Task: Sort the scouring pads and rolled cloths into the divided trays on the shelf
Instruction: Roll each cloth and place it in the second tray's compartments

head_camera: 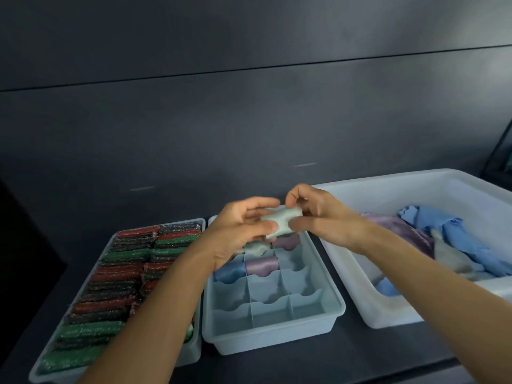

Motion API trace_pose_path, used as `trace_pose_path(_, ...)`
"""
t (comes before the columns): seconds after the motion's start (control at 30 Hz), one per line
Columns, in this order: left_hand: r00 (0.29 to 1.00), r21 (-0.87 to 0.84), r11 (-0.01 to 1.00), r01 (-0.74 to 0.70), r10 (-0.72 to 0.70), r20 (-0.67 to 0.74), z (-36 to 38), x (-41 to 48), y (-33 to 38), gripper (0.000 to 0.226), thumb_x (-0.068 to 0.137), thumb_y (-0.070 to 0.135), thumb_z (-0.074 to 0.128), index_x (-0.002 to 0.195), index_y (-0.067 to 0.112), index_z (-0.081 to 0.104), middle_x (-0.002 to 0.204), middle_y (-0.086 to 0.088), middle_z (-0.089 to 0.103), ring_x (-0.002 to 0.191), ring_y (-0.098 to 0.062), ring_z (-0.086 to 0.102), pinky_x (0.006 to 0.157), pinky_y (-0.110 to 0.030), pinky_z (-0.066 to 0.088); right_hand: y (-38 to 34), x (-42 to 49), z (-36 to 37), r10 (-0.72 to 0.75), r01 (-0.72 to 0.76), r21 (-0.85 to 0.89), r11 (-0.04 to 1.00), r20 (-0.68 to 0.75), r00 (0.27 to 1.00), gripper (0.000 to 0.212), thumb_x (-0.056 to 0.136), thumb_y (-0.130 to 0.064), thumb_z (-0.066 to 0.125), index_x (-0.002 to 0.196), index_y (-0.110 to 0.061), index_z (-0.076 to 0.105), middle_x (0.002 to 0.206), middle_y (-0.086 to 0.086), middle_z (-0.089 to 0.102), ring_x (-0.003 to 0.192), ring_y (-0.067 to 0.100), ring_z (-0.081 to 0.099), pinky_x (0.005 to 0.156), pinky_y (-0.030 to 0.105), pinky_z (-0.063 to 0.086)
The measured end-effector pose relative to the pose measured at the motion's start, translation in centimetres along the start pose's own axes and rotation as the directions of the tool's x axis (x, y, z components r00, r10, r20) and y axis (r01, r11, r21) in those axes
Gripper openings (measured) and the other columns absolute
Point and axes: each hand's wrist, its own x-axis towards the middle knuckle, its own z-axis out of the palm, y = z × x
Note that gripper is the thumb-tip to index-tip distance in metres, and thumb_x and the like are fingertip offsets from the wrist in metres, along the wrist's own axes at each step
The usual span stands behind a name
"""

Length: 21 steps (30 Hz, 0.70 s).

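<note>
Hands are both working on one item. Left hand is gripping the left end of a pale mint-green rolled cloth, fingers curling part-way closed around it. Right hand is pinching the right end, with curled fingers above the cloth and another digit lying under it. Neither hand is opening wide; both are closing narrowly on the fabric.

Held cloth is hovering above the far end of the divided tray, clear of its compartments. Its long axis is running roughly left to right, the right end sitting slightly higher than the left.

Divided tray, pale blue-green, is sitting on the dark shelf between the other two containers. Rolls are lying in the far compartments: a lilac rolled cloth, a blue rolled cloth to its left, a pale green roll and a purple roll behind them. Near compartments are showing only bare dividers.

Left tray is holding two columns of scouring pads in red, green and black, each pad lying crosswise and touching its neighbours. The left forearm is crossing over part of that tray.

White bin on the right is holding loose cloths in blue, purple and a pale tone, crumpled together.
</note>
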Motion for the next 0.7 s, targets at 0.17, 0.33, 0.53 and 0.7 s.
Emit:
trace_pose_path(0.17, 1.0, 0.339, 0.941, 0.01, -0.017, 0.017, 1.6, 2.5, -3.3, 0.031, 0.076, -0.001, 0.076, 0.094, 0.024, 0.07, 0.083, 0.007, 0.071, 0.073, -0.004, 0.064, 0.073, -0.022, 0.052, 1.8, 0.8, -0.4, 0.049, -0.046, -0.554, 0.831, -0.009, 0.999, 0.029, 0.077, -0.011, 0.066, 0.09, -0.031, 0.05, 0.079, -0.011, 0.06, 0.075, 0.012, 0.054, 0.074, 0.025, 0.04)
trace_pose_path(0.33, 1.0, 0.507, 0.862, -0.014, 0.011, 0.009, 3.2, 4.1, -6.3, 0.026, 0.071, 0.003, 0.079, 0.075, 0.022, 0.063, 0.073, 0.005, 0.066, 0.066, -0.006, 0.058, 0.068, -0.019, 0.048, 3.3, 1.9, 0.6, 0.032, 0.064, -0.904, 0.422, 0.085, 0.996, 0.026, 0.077, -0.018, 0.059, 0.097, -0.032, 0.05, 0.086, -0.011, 0.045, 0.104, 0.014, 0.052, 0.081, 0.028, 0.025)
trace_pose_path(0.53, 1.0, 0.66, 0.751, -0.007, 0.002, 0.009, 3.6, 4.6, -7.9, 0.025, 0.071, 0.023, 0.082, 0.081, 0.029, 0.059, 0.08, 0.006, 0.071, 0.076, -0.016, 0.066, 0.075, -0.032, 0.054, 4.8, 2.4, 0.9, 0.117, 0.1, -0.954, 0.281, 0.138, 0.984, 0.031, 0.078, -0.023, 0.063, 0.109, -0.025, 0.055, 0.103, 0.0, 0.061, 0.105, 0.019, 0.054, 0.091, 0.031, 0.028)
trace_pose_path(0.7, 0.996, 0.913, 0.407, -0.038, 0.088, 0.002, 4.9, 5.1, -7.8, 0.021, 0.075, 0.036, 0.075, 0.092, 0.028, 0.068, 0.094, 0.011, 0.072, 0.091, -0.014, 0.063, 0.084, -0.026, 0.038, 4.6, 2.1, -0.9, 0.01, 0.057, -0.834, 0.548, 0.075, 0.997, 0.024, 0.082, -0.017, 0.059, 0.106, -0.021, 0.063, 0.1, -0.009, 0.063, 0.106, 0.019, 0.054, 0.101, 0.033, 0.032)
